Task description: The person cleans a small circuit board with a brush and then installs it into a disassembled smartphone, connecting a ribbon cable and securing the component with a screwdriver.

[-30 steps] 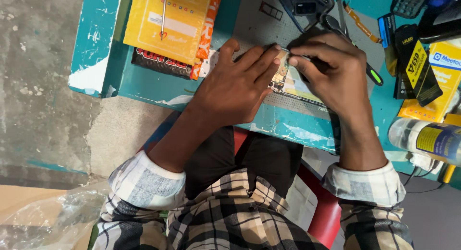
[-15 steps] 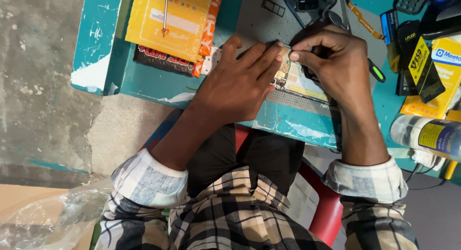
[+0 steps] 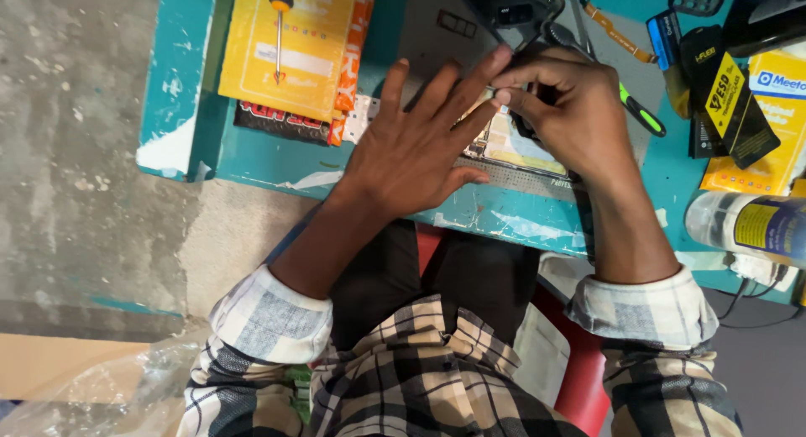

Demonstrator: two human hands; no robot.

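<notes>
On a teal workbench (image 3: 252,156), seen from above, two bare hands meet over one opened phone-like device (image 3: 520,147) lying flat near the bench's front edge. Left hand (image 3: 420,147) rests palm down on the device with all five fingers spread and straight, pressing rather than gripping; its fingertips reach toward the right hand. Right hand (image 3: 571,114) is curled, thumb and forefinger pinched together on something too small to make out, just above the device's upper edge. How the device's long axis runs cannot be told, since both hands cover most of it; only a pale, yellowish strip of it shows between them.

Well apart to the left, one screwdriver (image 3: 278,30) with an orange and black handle lies on one yellow flat box (image 3: 285,55), its long axis running away from the person, tip pointing toward the person. One green-handled tool (image 3: 642,116) lies just right of the right hand. One clear bottle (image 3: 747,227) with a yellow label lies on its side at the right edge. Two plaid sleeves show below.
</notes>
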